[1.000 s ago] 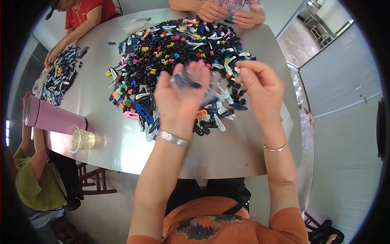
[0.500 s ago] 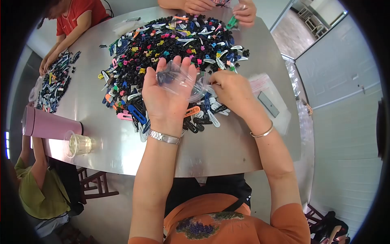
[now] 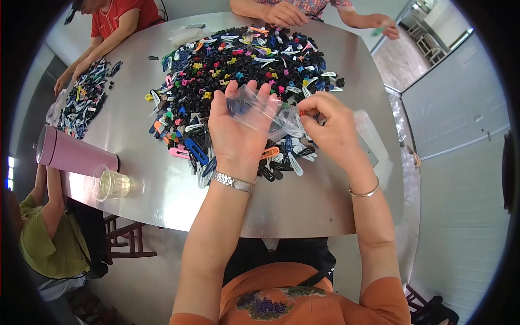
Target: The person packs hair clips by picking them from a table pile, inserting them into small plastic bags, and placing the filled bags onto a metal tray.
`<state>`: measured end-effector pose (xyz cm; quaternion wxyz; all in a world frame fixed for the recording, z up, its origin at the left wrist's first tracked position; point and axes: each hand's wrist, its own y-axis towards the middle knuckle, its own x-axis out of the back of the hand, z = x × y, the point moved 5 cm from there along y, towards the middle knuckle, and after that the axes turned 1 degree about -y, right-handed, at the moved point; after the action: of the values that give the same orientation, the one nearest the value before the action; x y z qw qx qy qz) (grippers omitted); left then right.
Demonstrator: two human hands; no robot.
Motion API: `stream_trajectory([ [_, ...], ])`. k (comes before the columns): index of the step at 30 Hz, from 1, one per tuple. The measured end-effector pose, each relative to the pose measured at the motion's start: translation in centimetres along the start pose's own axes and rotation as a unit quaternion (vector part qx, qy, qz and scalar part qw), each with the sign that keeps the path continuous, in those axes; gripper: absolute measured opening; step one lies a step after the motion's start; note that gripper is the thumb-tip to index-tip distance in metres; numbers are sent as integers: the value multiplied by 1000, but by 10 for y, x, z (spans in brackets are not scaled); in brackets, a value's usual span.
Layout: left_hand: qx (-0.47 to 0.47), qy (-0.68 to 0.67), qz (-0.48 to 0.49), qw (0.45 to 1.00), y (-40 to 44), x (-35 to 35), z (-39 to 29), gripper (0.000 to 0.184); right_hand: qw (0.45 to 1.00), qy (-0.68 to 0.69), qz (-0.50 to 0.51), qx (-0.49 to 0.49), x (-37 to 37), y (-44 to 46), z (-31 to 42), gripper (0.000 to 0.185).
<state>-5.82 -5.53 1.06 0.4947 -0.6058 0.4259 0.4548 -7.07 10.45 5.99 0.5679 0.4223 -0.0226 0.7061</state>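
Observation:
My left hand [image 3: 238, 127] is palm up, fingers spread, with a clear plastic bag [image 3: 254, 111] lying across the palm and fingers. Dark blue clips show through the bag, whose open end points right. Just right of that end, my right hand [image 3: 330, 122] pinches a small red clip [image 3: 302, 113] between thumb and fingertips. Beyond both hands spreads a large pile of hair clips [image 3: 238, 65], mostly black with colourful and white ones. Nearer me lie a blue snap clip [image 3: 196, 151] and an orange one [image 3: 270, 153].
A pink tumbler [image 3: 76, 154] and a clear cup of pale liquid [image 3: 112, 184] stand at the left. Clear bags [image 3: 376, 146] lie right of my right hand. A smaller clip pile [image 3: 84, 103] is by a person in red [image 3: 122, 16]. Other people sit across and at left.
Over the last second my right hand has come in beside the bag's open end, and a red clip now shows in its fingers. The person across has swung a hand holding something green out to the right.

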Motion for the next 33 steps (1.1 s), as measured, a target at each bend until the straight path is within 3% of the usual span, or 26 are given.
stream_trajectory([
  [3, -4, 4, -10, 1000, -1, 0, 0, 34, 1000, 26, -7, -6, -2, 0, 2, 11],
  [6, -5, 11, -13, 1000, -2, 0, 2, 34, 990, 90, -79, 74, 6, -4, 23, 15],
  [8, 1, 10, 7, 1000, 3, 7, 7, 31, 977, 39, -25, 209, -5, -7, 42, 21],
  [9, 10, 9, 26, 1000, 3, 7, 10, 28, 970, -51, -55, 231, -10, -8, 44, 26],
  [13, 31, 10, 29, 999, -2, 8, 21, 29, 963, -121, -130, 203, -5, -8, 48, 33],
  [15, 44, -14, 26, 999, -3, 8, 25, 30, 996, -21, -83, 11, -6, -6, 36, 33],
  [16, 51, -25, 24, 998, -3, 8, 25, 30, 996, -20, -83, 12, -5, -6, 35, 33],
  [18, 64, -38, 42, 996, -2, 9, 27, 28, 986, 113, -10, -122, -8, -8, 16, 32],
  [24, 95, 66, 62, 991, -8, 2, 36, 24, 985, 123, -98, -65, 27, -4, 6, 29],
  [26, 114, 80, 59, 988, -9, 1, 35, 21, 978, 178, -93, -60, 36, -2, 4, 29],
  [28, 196, 126, 109, 966, -9, 0, 41, 21, 953, 287, -64, -70, 39, -1, 2, 24],
  [29, 200, 173, 76, 961, -12, 5, 42, 21, 953, 287, -66, -71, 41, -1, 0, 24],
  [32, 217, 207, 106, 948, -11, 11, 44, 19, 967, 235, -71, -70, 43, 1, -6, 28],
  [33, 219, 210, 108, 947, -9, 13, 46, 19, 952, 268, -131, -70, 46, 2, -10, 30],
])
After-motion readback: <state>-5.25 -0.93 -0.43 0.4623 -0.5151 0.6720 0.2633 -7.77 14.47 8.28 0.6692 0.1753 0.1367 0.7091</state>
